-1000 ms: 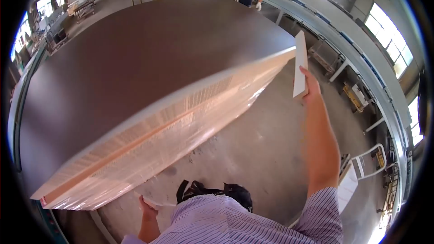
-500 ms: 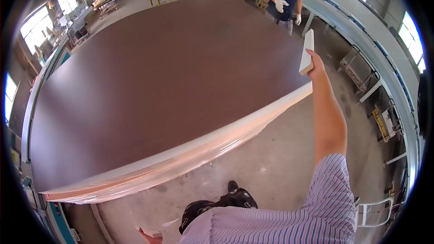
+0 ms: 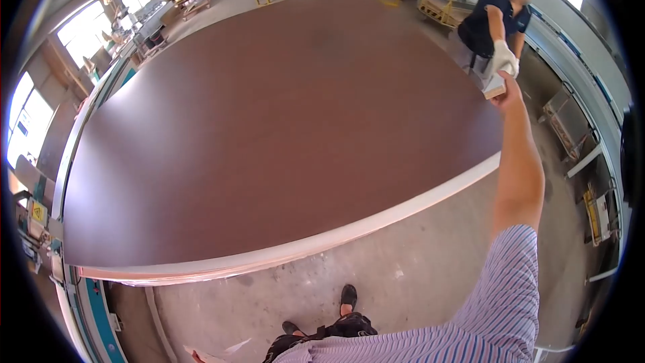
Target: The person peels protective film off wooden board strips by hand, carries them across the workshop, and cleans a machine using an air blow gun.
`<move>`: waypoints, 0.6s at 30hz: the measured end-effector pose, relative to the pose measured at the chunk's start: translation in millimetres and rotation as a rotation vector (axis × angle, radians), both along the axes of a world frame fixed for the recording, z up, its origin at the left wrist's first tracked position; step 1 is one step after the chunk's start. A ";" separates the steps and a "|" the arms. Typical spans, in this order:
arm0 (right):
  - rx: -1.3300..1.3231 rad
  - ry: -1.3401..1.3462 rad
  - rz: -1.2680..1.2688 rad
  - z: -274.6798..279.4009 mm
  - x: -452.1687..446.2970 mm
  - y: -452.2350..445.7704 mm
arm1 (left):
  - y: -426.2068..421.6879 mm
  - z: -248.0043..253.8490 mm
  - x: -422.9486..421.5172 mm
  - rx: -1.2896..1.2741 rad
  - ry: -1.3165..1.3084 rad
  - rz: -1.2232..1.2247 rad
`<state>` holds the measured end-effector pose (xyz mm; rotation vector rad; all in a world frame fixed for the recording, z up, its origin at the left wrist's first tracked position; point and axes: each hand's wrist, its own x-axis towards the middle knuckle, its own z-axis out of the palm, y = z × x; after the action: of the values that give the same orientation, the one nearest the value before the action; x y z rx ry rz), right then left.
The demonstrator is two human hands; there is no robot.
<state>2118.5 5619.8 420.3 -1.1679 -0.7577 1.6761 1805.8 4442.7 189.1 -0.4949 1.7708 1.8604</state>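
Observation:
My right hand (image 3: 510, 94) is stretched out at the right, closed around the near end of a short white board strip (image 3: 496, 87). A co-worker's white-gloved hand (image 3: 502, 60) is on the strip's far end and covers part of it. Only a sliver of my left hand (image 3: 197, 357) shows at the bottom edge, beside a pale, thin piece (image 3: 215, 355) partly cut off by the frame. Whether its fingers grip that piece is not visible. The large brown panel (image 3: 289, 134) lies in front of me, left of my right arm.
The co-worker (image 3: 487, 23) stands at the panel's far right corner. Plastic-wrapped layers (image 3: 222, 274) lie beneath the panel's near edge. A long machine frame runs along the right, with a cart (image 3: 564, 124) under it. Teal machinery (image 3: 101, 319) borders the left.
My right hand has moved the strip toward the co-worker, who has come closer, leaned in and taken hold of its far end. My view has shifted, and both my shoes now show.

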 end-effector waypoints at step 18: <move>0.232 -0.419 -0.153 -213.5 81.1 -285.5 | 49.2 102.6 -93.2 0.204 -0.158 0.686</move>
<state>2199.7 5334.3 206.8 -1.3880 -1.0611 1.1937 1712.5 4491.9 291.7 -1.2453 1.3764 2.3303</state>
